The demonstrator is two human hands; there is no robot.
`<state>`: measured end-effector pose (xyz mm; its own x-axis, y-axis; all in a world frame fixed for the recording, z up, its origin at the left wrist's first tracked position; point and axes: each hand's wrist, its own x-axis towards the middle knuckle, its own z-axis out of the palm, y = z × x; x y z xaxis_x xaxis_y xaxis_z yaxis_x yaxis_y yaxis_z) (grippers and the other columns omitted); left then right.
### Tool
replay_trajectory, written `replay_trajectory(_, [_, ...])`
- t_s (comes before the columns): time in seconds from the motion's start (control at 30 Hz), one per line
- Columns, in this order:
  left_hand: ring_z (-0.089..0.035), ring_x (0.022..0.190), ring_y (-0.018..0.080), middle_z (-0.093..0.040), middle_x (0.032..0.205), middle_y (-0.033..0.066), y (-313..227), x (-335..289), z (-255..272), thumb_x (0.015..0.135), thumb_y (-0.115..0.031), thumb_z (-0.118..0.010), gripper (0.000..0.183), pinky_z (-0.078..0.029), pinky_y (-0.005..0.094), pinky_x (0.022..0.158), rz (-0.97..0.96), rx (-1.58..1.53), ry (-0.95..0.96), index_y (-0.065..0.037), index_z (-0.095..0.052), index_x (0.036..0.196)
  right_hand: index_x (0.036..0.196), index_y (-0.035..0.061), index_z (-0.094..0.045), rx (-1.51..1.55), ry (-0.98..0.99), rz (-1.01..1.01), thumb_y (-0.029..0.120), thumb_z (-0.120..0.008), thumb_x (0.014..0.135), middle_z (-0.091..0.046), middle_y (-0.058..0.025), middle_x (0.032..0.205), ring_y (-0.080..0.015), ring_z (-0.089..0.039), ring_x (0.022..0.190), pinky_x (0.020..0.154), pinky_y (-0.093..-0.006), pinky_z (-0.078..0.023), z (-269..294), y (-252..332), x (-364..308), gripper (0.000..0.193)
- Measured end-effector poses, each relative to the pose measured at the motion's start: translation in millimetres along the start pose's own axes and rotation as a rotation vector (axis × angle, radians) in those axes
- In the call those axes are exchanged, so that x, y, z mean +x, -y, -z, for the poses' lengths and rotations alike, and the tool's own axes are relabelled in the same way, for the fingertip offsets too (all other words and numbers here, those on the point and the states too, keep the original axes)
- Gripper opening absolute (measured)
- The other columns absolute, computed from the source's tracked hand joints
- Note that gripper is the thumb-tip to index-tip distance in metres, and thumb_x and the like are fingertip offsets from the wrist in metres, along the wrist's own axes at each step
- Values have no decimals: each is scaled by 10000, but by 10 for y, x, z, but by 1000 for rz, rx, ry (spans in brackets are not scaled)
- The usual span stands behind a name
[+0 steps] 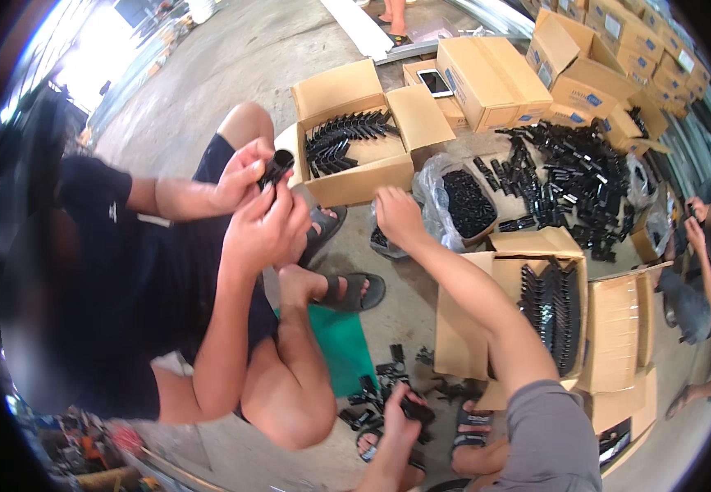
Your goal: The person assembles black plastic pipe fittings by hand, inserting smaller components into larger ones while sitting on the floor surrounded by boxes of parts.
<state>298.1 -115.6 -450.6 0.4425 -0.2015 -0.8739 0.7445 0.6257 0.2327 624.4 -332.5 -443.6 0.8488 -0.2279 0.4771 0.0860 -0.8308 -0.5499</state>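
My left hand point(403, 416) is low in the view, its fingers wrapped round a black plastic fitting point(418, 408). Beneath it, several loose black fittings point(363, 394) lie on the floor by my sandalled feet. My right hand point(399, 215) reaches forward, fingers curled in. What it holds, if anything, is hidden. Beside that hand is a clear plastic bag point(431, 190), next to a bag-lined box of small black parts point(468, 203). Under my right forearm stands an open carton point(464, 316) with rows of black fittings point(550, 307) stacked inside.
A co-worker seated at left holds a black tubular fitting point(276, 167) in both hands. Ahead is an open carton point(363, 187) partly lined with fittings. A heap of black parts point(573, 176) spreads at right. Closed cartons point(495, 78) and a white phone point(434, 83) sit behind.
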Motion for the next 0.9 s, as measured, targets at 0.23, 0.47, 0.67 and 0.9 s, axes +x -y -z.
replay_trajectory(0.23, [-619, 913, 254, -636, 932, 124, 54, -485, 976, 955, -129, -568, 148, -502, 423, 855, 233, 214, -5, -27, -537, 1057, 1024, 75, -639, -185, 169, -203, 92, -535, 866, -677, -115, 1029, -300, -616, 1051, 895, -429, -489, -1265, -375, 1181, 190])
replay_trajectory(0.47, [-620, 931, 246, -637, 953, 120, -293, -510, 677, 960, -143, -575, 176, -503, 411, 859, 256, 302, -96, -28, -533, 1086, 951, 135, -744, -253, 395, -502, 149, -580, 858, -728, -98, 1046, -256, -641, 1075, 916, -403, -486, -1399, -354, 1535, 188])
replay_trajectory(0.67, [-621, 945, 240, -638, 972, 117, -326, -478, 603, 964, -155, -581, 200, -504, 401, 863, 248, 345, -74, -30, -529, 1110, 1009, 110, -720, -259, 337, -482, 182, -565, 898, -706, -107, 1092, -274, -648, 1054, 925, -403, -484, -1490, -358, 1538, 204])
replay_trajectory(0.9, [-622, 962, 233, -639, 994, 113, -356, -494, 578, 968, -169, -588, 229, -505, 389, 866, 212, 390, -7, -31, -524, 1139, 1044, -13, -495, 359, -54, -341, 182, -444, 1004, -620, -254, 1023, -409, -619, 907, 818, -479, -472, -865, -434, 1003, 206])
